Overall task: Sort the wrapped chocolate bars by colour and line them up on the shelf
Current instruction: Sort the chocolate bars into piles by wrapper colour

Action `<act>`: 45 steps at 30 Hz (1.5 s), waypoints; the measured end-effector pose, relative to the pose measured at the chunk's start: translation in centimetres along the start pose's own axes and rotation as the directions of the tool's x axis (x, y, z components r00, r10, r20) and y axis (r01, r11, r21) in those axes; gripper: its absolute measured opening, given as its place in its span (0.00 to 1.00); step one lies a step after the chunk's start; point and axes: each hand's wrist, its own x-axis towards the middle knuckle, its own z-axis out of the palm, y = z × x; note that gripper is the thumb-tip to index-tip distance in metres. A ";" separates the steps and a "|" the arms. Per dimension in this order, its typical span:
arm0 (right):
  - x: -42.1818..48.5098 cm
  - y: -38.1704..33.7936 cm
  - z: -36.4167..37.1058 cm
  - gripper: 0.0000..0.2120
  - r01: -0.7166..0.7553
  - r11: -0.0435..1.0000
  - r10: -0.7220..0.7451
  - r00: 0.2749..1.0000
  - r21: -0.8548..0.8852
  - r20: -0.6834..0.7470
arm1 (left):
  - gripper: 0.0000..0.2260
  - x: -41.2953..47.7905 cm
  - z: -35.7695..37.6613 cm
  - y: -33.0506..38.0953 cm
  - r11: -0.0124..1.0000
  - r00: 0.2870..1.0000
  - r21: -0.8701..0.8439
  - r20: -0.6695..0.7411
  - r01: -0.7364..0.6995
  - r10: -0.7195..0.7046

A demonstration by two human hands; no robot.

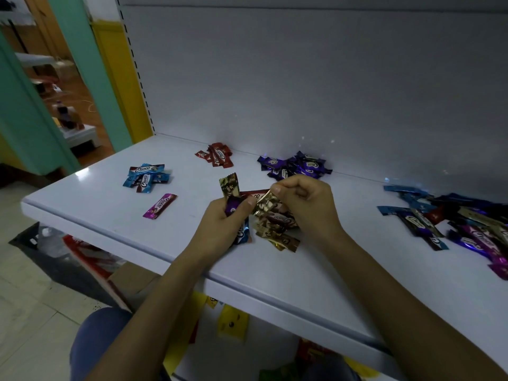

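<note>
On the white shelf (96,215) lie sorted groups of wrapped bars: light blue ones (147,177) at the left, red ones (217,155) at the back, dark purple ones (295,166) behind my hands, and a single magenta bar (159,206). Gold bars (277,232) lie under my hands. My left hand (220,224) grips a bunch of mixed bars, with a gold one (228,187) sticking up. My right hand (305,204) pinches a gold bar (265,203) next to that bunch.
An unsorted heap of mixed bars (453,224) covers the shelf's right side. The shelf's white back panel (302,78) rises behind. Below the shelf edge are yellow packets (232,323) and a cardboard box (132,281). A tiled floor lies at the left.
</note>
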 end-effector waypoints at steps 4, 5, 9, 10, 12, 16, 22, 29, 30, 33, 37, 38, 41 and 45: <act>0.7 -0.4 -1.3 0.01 -0.035 0.996 0.052 0.976 0.084 -0.211 | 0.14 0.1 -0.2 0.1 0.996 0.997 -0.085 -0.075 0.014 -0.020; 0.9 -0.2 -1.6 0.01 -0.023 0.997 0.040 0.969 0.069 -0.245 | 0.14 0.1 -0.3 0.1 0.997 0.996 -0.080 -0.086 0.018 -0.025; 0.9 0.6 -2.0 0.01 0.078 0.967 -0.123 0.977 -0.244 -0.176 | 0.15 0.2 -0.3 0.0 0.998 0.993 -0.059 -0.108 0.035 -0.041; 0.8 1.1 -2.0 0.01 0.108 0.931 -0.146 0.986 -0.348 -0.086 | 0.15 0.2 -0.3 0.0 0.997 0.993 -0.065 -0.112 0.040 -0.048; 0.7 1.9 -1.7 0.04 0.155 0.823 -0.097 0.986 -0.546 0.133 | 0.15 0.3 -0.3 -0.1 0.996 0.991 -0.070 -0.120 0.046 -0.054; 0.5 1.9 -1.3 0.22 0.229 0.748 -0.134 0.971 -0.623 0.197 | 0.16 0.2 -0.3 0.0 0.997 0.993 -0.072 -0.111 0.028 -0.036; 0.2 0.1 -0.3 0.08 0.082 0.973 -0.044 0.983 -0.215 0.178 | 0.14 -0.1 -0.2 0.4 0.999 0.999 -0.016 0.042 -0.034 0.035; 0.1 -0.8 -0.8 0.05 -0.068 0.996 0.064 0.997 0.060 0.053 | 0.08 0.1 -0.2 0.4 0.993 1.000 -0.116 -0.012 0.019 -0.020; 0.2 -0.8 -0.9 0.05 -0.080 0.994 0.078 0.996 0.069 0.037 | 0.10 0.2 -0.3 0.5 0.986 0.999 -0.162 -0.022 0.031 -0.035; 0.1 -0.6 -0.7 0.07 -0.064 0.996 0.064 0.998 0.064 0.012 | 0.12 0.2 -0.2 0.7 0.967 0.995 -0.252 -0.078 0.043 -0.064; 0.6 -0.5 -0.9 0.08 0.067 0.993 -0.070 0.997 -0.093 -0.030 | 0.05 0.8 -0.8 1.1 0.978 0.980 -0.200 -0.199 -0.065 0.024; 0.8 -0.6 -1.0 0.07 0.079 0.992 -0.082 0.996 -0.096 -0.028 | 0.04 1.2 -1.2 1.0 0.987 0.976 -0.137 -0.209 -0.088 0.058; 1.2 -0.3 -1.1 0.07 0.193 0.946 -0.192 0.981 -0.260 0.028 | 0.04 2.2 -2.5 0.9 0.995 0.975 -0.015 -0.201 -0.094 0.089; 1.1 0.9 -1.5 0.08 0.445 0.679 -0.313 0.895 -0.584 0.317 | 0.04 2.4 -3.0 0.5 0.996 0.985 0.011 -0.149 -0.086 0.086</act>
